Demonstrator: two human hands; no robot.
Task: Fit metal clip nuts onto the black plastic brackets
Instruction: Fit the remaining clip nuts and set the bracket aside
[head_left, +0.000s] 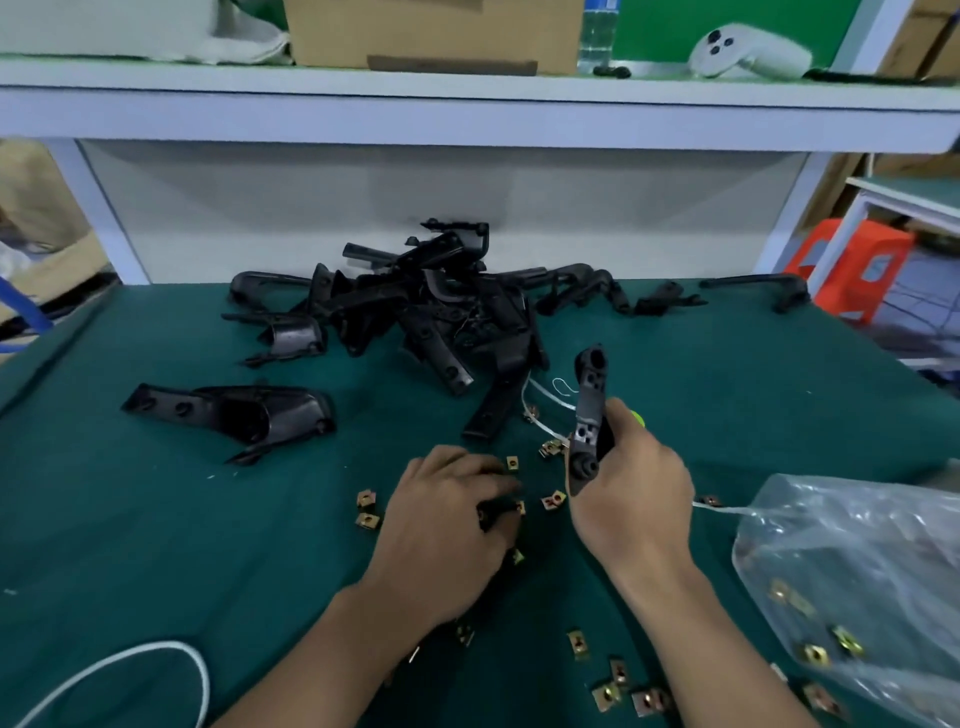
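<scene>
Dimmish, cool, flat light from overhead. Soft shadow under the left hand (447, 519) and beneath the shelf (467, 111). White glare on the plastic bag (841, 530). Crushed detail in the pile of black brackets (441, 306). Soft all over; bowed lines, stretched at the edges.

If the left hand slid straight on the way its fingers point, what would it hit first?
Probably the loose clip nut just past the fingertips of the left hand, then the black bracket gripped by the right hand; depth is unclear.
</scene>
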